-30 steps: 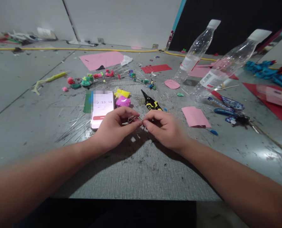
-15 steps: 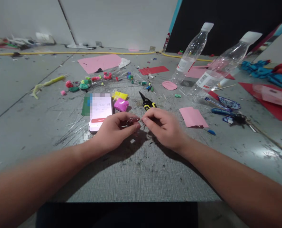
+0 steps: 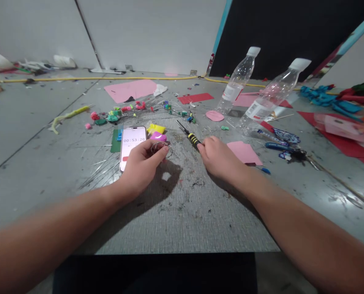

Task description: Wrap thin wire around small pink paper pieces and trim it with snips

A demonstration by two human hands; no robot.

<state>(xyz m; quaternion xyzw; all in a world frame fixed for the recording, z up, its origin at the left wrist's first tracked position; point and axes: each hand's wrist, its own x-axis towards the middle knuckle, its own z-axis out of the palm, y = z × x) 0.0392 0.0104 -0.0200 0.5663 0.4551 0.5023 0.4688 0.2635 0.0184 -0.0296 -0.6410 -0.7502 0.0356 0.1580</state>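
Note:
My left hand [image 3: 143, 163] pinches a thin wire loop [image 3: 170, 152] between thumb and fingers, just above the table. Farther right, my right hand [image 3: 221, 159] is wrapped round the handles of black-and-yellow pliers [image 3: 191, 137], whose narrow jaws point away to the upper left. The palm hides the handle ends. Beside my left hand lies a phone [image 3: 132, 141] with a timer on its screen. Just beyond the wire are a magenta packet [image 3: 158, 136] and a yellow packet [image 3: 156, 128]. Loose straight wires [image 3: 98, 174] lie left of the phone.
Two clear plastic bottles, one near [image 3: 270, 98] and one farther back [image 3: 237, 79], stand at the right. Pink paper [image 3: 245, 152] lies by my right forearm. Small coloured clay pieces [image 3: 112, 117] on wires spread across the back. Blue-handled pliers [image 3: 278, 145] rest at the right.
My right hand has let go of the wire and closed on the pliers, which now lie turned in its grip. My left hand, still with the wire loop, has shifted slightly left.

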